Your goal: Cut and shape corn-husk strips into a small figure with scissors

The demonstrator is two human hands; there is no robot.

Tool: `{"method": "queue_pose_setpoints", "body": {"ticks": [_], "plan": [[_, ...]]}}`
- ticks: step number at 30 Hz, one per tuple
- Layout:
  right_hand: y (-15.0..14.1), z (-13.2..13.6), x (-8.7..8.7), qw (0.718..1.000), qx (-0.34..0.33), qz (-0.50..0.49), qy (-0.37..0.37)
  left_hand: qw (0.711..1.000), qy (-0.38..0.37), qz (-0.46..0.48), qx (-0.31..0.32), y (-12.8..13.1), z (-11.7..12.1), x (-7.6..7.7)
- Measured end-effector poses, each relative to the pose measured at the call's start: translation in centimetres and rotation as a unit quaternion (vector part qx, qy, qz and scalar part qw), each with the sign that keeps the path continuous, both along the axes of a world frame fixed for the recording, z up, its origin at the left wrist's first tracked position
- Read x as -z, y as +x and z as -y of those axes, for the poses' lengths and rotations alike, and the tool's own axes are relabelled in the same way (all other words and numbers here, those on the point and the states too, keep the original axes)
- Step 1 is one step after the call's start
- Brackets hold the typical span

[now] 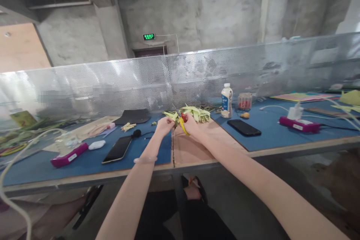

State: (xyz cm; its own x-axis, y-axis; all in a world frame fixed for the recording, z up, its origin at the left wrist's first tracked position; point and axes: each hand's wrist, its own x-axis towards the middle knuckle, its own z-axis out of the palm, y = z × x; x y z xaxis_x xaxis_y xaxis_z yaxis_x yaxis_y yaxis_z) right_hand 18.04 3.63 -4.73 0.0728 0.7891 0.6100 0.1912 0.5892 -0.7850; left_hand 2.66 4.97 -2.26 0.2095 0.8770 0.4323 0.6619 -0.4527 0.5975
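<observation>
My right hand (191, 124) is closed around scissors (184, 128) with yellow and red handles, their thin blades pointing up and to the left. Just left of them, my left hand (165, 125) is closed in a pinch at the edge of some pale green, leaf-like pieces. What exactly its fingers hold is too small to make out. Beyond both hands, a heap of pale green strips (198, 113), leaves or paper, lies on the wooden tabletop (194, 148). A clear bracelet (145, 160) circles my left wrist.
A phone (118, 149), a white case (96, 144) and a purple power strip (69, 155) lie to the left. On the right are a bottle (226, 101), another phone (244, 127) and a second purple power strip (299, 124). A perforated metal screen (194, 78) borders the table's back.
</observation>
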Motion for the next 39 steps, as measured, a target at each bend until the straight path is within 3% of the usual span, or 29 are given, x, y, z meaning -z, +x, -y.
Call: {"method": "queue_pose_setpoints", "body": {"ticks": [15,29,39], "plan": [[0.1,-2.0,1.0,0.997,-0.045,-0.038,-0.041,0.996,-0.014,0.082,0.035,0.1,0.0,-0.1],[0.5,-1.4,0.4,1.000,0.006,-0.003,-0.016,0.998,-0.014,0.026,0.061,-0.1,-0.7,0.5],[0.1,-0.8,0.1,1.000,0.016,0.012,0.003,1.000,0.003,0.008,0.023,-0.3,-0.3,0.1]]}}
